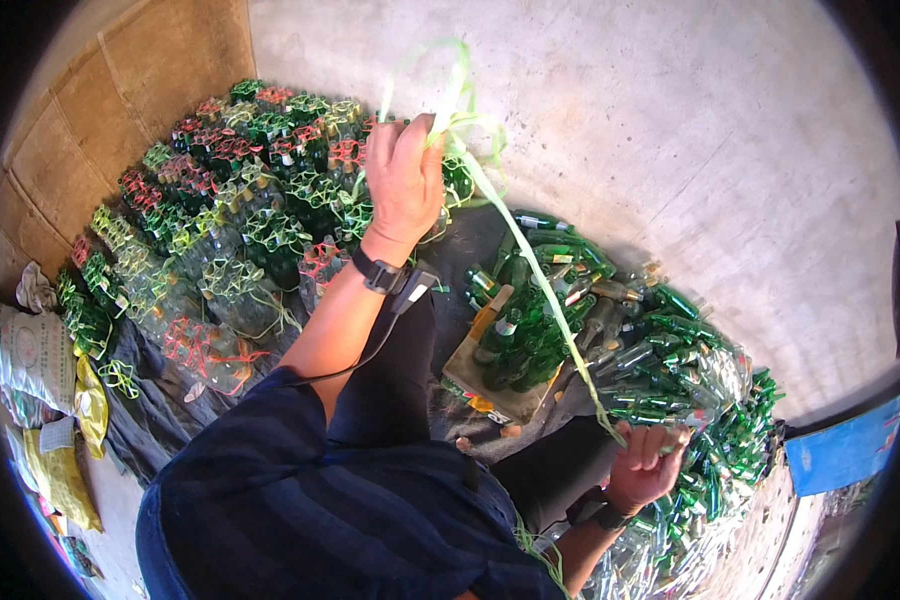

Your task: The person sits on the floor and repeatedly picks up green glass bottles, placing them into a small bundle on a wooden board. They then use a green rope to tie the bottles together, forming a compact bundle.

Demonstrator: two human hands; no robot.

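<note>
Pale green plastic twine [529, 255] runs slantwise between my two raised hands. My left hand [407, 176], high at the centre, is closed on its upper part, where several loose loops stick up above the fingers. My right hand [647, 461], low at the right, grips the lower end with curled fingers. Below the twine stands a cardboard box [461, 375] packed with green glass bottles [532, 330], between my legs. More twine strands [544, 551] hang by my dark shirt at the waist.
Upright bottles tied in bundles with red, green and yellow twine [232, 217] fill the left side. Loose bottles [667, 375] lie heaped at the right, beside a pale wall [645, 112]. Sacks [41, 352] lie far left; a blue panel [840, 450] is at the right.
</note>
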